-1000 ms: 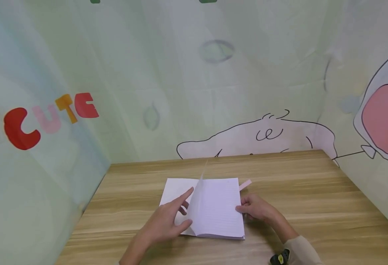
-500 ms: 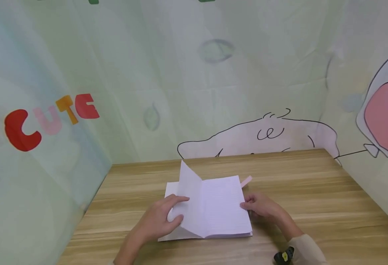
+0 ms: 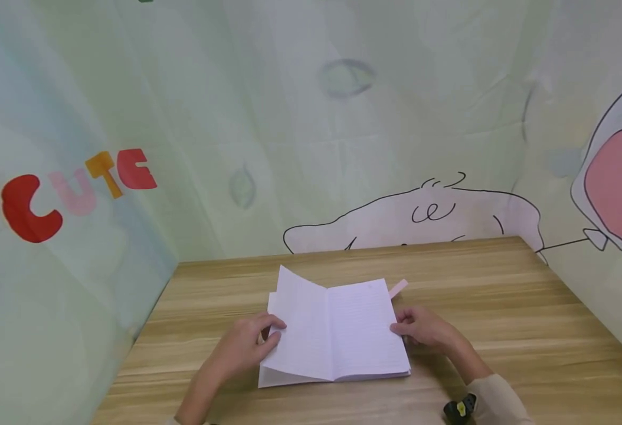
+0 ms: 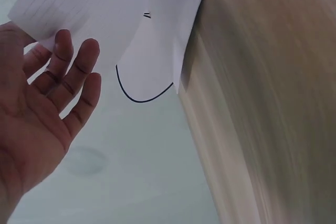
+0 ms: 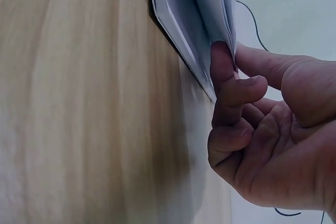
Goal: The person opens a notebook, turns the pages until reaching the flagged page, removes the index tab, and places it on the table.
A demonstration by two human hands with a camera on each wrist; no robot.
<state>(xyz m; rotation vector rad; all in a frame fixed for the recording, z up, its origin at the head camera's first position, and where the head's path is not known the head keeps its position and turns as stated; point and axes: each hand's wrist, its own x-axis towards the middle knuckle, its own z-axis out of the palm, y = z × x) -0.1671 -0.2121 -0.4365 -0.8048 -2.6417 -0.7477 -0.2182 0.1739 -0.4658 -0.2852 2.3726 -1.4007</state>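
Note:
An open notebook (image 3: 366,330) with lined white pages lies on the wooden table, a pink ribbon (image 3: 399,288) sticking out at its upper right. One leaf (image 3: 303,321) slants up over the left side, its top corner raised. My left hand (image 3: 244,345) pinches that leaf's outer edge between thumb and index finger; the other fingers curl loosely in the left wrist view. At the right edge, my right hand (image 3: 425,330) pinches a bundle of pages (image 5: 212,11), thumb on top and index finger beneath. Below that bundle, the right wrist view shows a gap above the lower pages and cover.
The wooden table (image 3: 502,307) extends around the notebook, its far edge meeting a printed cloth backdrop (image 3: 236,118). A black device (image 3: 460,408) is on the right wrist, by a beige sleeve (image 3: 497,401).
The lifted leaf has swung from nearly upright over to the left, and my left hand has drawn left with it. The notebook and right hand have shifted slightly right.

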